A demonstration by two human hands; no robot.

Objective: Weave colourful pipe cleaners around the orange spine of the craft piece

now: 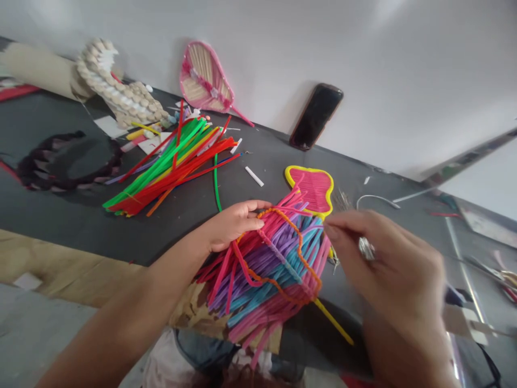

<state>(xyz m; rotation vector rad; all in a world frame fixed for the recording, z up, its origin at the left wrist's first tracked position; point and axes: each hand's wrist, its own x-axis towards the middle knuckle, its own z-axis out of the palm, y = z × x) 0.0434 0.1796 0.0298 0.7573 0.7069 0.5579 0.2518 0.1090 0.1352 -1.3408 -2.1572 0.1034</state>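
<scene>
A fan-shaped frame of twisted orange pipe cleaner (299,245), with a yellow stem (334,322), is held over a heap of pink, purple and blue pipe cleaners (258,285). My left hand (238,222) pinches the frame's upper left edge. One strand, pink turning to lilac and pale blue (280,257), crosses the frame from near my left fingers toward the stem. My right hand (388,264) is closed, thumb against forefinger, at the heap's right side. A thin lilac strand seems to reach its fingertips. Something silvery, perhaps a ring, shows at its fingers.
Behind the heap lies a pink fan with a yellow rim (313,188). Green and red pipe cleaners (173,172) and a dark braided band (68,161) lie left. A phone (317,116) and pink leaf-shaped fan (205,78) lean on the wall. Scissors (493,275) lie right.
</scene>
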